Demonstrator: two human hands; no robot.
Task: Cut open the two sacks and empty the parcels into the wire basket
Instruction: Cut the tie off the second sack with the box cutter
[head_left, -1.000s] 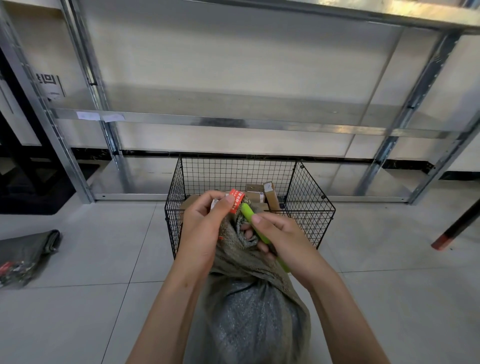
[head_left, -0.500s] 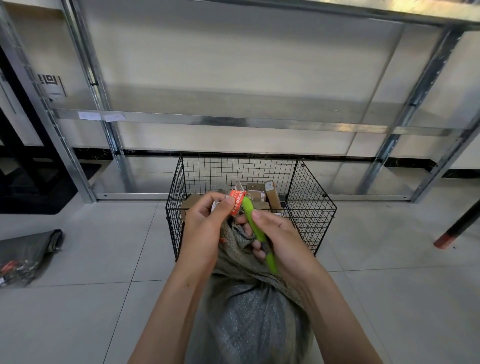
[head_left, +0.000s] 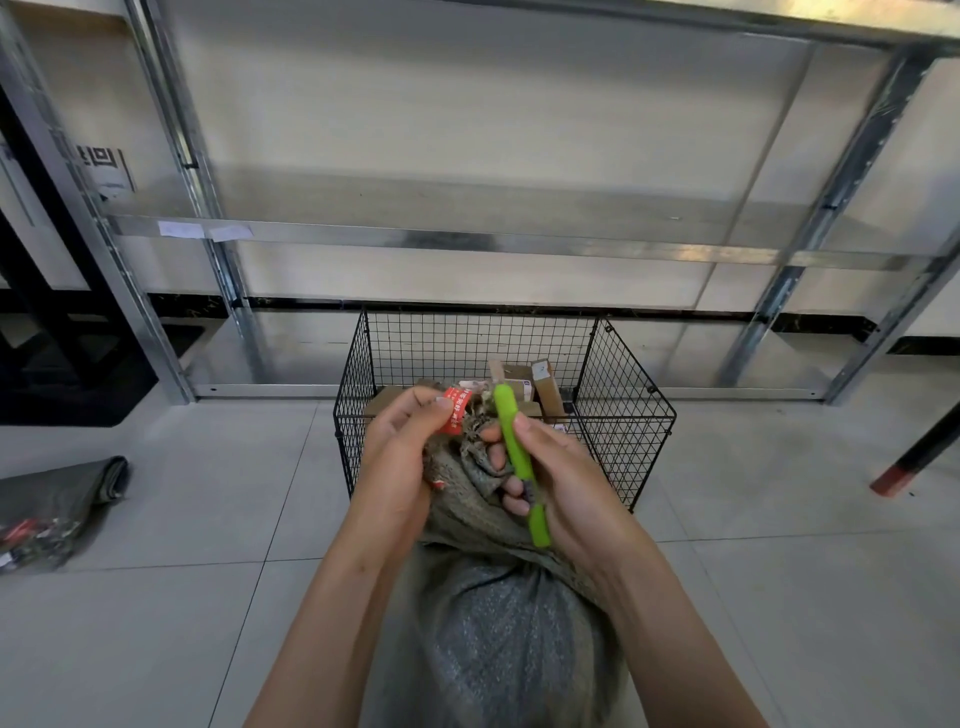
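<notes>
A full grey woven sack (head_left: 498, 634) stands on the floor right in front of me, its gathered neck up by my hands. My left hand (head_left: 400, 457) pinches the red tag (head_left: 456, 411) at the sack's neck. My right hand (head_left: 561, 488) grips a green cutter (head_left: 519, 462), held upright against the bunched neck. Just beyond stands the black wire basket (head_left: 623, 415), with several cardboard parcels (head_left: 540, 384) inside. An emptied grey sack (head_left: 57, 506) lies flat on the floor at the far left.
Metal shelving (head_left: 467, 241) runs along the wall behind the basket, its uprights reaching the floor on both sides. A dark table leg with a red foot (head_left: 904, 467) slants in at the right. Light floor tiles (head_left: 805, 597) surround the sack.
The green cutter has tipped from slanted to nearly upright, its top now beside the red tag. Both hands stay at the sack's neck.
</notes>
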